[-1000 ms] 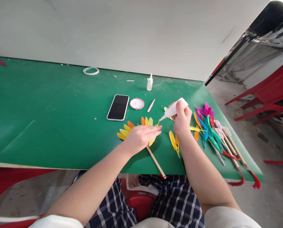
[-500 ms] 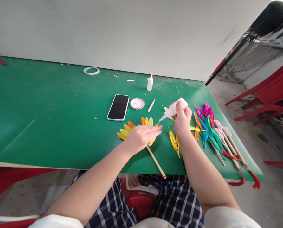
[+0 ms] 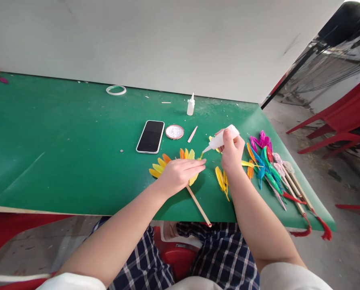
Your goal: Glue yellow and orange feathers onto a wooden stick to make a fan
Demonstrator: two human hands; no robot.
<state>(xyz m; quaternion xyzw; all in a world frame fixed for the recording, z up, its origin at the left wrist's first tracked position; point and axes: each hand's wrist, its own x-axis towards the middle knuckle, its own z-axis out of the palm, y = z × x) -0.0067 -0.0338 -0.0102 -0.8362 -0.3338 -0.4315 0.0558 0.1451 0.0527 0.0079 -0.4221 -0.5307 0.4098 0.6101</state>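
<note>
In my right hand [image 3: 232, 152] is a white squeeze bottle [image 3: 221, 139], tipped so that its narrow nozzle points down and left. The nozzle meets the end of a small yellow-green feather [image 3: 201, 156] that sticks up from the fingertips of my left hand [image 3: 182, 173]. The fingers of that hand are pressed together, hiding most of this feather. Beneath it lies a fan of yellow and orange feathers [image 3: 159, 165] with a wooden handle [image 3: 198, 205] reaching the table's front edge; its middle is covered by the hand. Loose yellow feathers [image 3: 221, 180] lie beside my right forearm.
On the green table [image 3: 77, 141] are a phone [image 3: 151, 137], a round red-rimmed disc [image 3: 174, 131], pink tweezers [image 3: 192, 134], a small upright bottle [image 3: 191, 105] and a tape roll [image 3: 116, 90]. Coloured feathers [image 3: 266, 169] and tasselled sticks [image 3: 299, 191] lie at the right.
Almost nothing differs. The bottle in my right hand has shifted very slightly, its nozzle staying at the feather's end; my left hand holds its place.
</note>
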